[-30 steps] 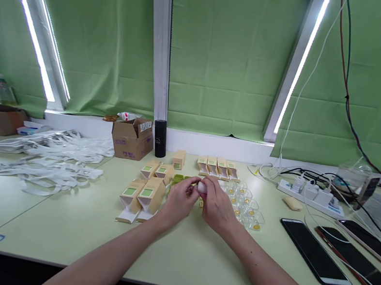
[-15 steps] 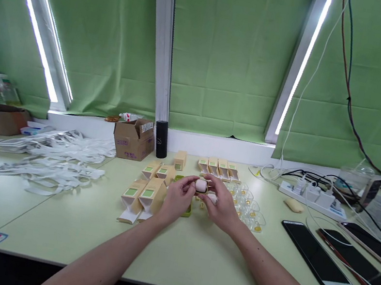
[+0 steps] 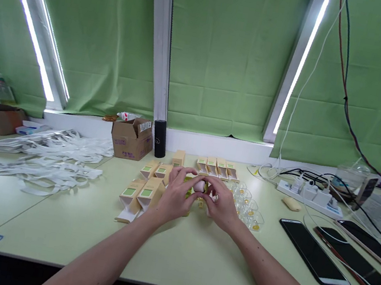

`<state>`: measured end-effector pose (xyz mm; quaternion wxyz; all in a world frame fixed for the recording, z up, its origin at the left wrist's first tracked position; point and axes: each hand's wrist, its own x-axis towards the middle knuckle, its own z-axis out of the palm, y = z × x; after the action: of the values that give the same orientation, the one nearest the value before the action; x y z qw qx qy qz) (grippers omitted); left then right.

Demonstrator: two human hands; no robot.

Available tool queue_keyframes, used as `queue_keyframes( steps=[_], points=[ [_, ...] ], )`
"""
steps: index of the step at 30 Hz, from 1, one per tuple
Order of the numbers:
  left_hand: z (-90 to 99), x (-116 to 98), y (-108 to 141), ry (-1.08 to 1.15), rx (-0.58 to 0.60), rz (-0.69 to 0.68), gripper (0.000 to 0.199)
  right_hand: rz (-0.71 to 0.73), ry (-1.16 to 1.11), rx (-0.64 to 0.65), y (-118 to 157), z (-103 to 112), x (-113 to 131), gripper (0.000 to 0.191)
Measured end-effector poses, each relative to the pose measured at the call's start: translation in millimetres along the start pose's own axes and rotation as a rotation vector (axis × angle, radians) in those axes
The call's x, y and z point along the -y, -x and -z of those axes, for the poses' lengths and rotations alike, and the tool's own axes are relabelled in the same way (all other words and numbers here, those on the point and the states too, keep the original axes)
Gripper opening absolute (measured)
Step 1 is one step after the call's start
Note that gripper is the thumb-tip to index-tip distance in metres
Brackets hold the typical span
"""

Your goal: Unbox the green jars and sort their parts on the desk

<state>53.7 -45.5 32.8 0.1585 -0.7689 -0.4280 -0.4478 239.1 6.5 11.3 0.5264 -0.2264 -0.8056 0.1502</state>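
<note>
Over the middle of the table, my left hand (image 3: 178,196) pinches a small, smooth, whitish rounded piece (image 3: 199,186) from the left. My right hand (image 3: 220,205) grips the same piece from the right, where a dark edge shows; I cannot make out its kind. Another whitish bit shows by the right fingers, partly covered. Behind the hands lies something yellow-green, mostly hidden. Left of my left hand lie several cream boxes with green windows (image 3: 150,193), flaps open at the front. Several clear plastic pieces with yellow spots (image 3: 249,208) sit to the right.
More cream boxes (image 3: 221,168) line the back. White straps (image 3: 56,173), a cardboard box (image 3: 131,141) and a black cylinder (image 3: 159,139) are to the left. At the right lie a power strip (image 3: 310,196), several phones (image 3: 314,253) with loose cables, and a beige oblong object (image 3: 291,204).
The whitish piece has been turned between my fingers, and its dark rim now faces right. My left fingers have spread and risen over it. The view has shifted slightly.
</note>
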Motion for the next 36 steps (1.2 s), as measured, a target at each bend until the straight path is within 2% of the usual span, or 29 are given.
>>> queue_keyframes(
  steps=[5, 9, 17, 28, 36],
  points=[
    [-4.7, 6.4, 1.9, 0.060, -0.001, -0.086, 0.034, -0.032, -0.107, -0.009, 1.9, -1.7, 0.2, 0.037],
    [-7.2, 7.3, 4.3, 0.002, -0.008, -0.113, 0.034, -0.057, -0.184, 0.021, 1.8, -0.5, 3.4, 0.034],
    [-3.9, -3.5, 2.0, -0.088, 0.076, -0.151, 0.041, -0.014, -0.069, -0.044, 1.1, -2.5, 7.0, 0.027],
    [-2.5, -7.0, 2.0, -0.137, 0.038, -0.223, 0.031, -0.068, -0.074, -0.027, 3.2, -4.6, 13.3, 0.024],
    [-5.5, -11.4, 1.2, -0.158, 0.014, -0.237, 0.024, -0.123, -0.057, -0.079, 0.7, -7.8, 16.4, 0.027]
  ],
)
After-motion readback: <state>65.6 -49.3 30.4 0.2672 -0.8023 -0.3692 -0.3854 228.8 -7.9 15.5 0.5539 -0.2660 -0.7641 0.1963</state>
